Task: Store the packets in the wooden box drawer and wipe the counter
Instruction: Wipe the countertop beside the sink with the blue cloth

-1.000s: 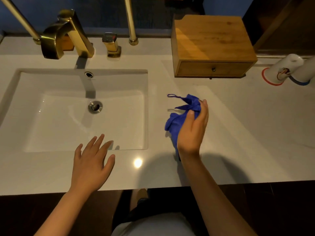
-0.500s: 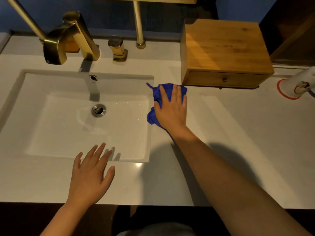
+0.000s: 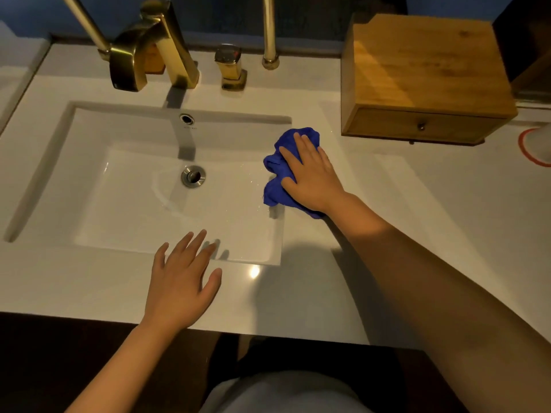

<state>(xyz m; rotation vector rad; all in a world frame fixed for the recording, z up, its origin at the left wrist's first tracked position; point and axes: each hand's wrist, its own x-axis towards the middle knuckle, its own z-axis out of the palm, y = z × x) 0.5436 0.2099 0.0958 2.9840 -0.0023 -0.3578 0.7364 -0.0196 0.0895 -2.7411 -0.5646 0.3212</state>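
Note:
A crumpled blue cloth [image 3: 275, 180] lies on the white counter [image 3: 402, 219] at the right rim of the sink [image 3: 143, 180]. My right hand [image 3: 310, 174] presses flat on the cloth, fingers pointing away from me. My left hand [image 3: 182, 278] rests flat on the counter's front strip, fingers spread, holding nothing. The wooden box [image 3: 423, 76] stands at the back right, its drawer [image 3: 423, 125] shut with a small knob. No packets are visible.
A gold faucet [image 3: 149, 46] and a gold handle [image 3: 232, 67] stand behind the sink, with gold mirror posts beside them. A white cup with a red rim [image 3: 536, 144] lies at the far right edge. The counter's dark front edge runs below my left hand.
My right hand carried the cloth from mid-air down onto the counter by the sink rim and has since slid it slightly toward me. My left hand stayed put.

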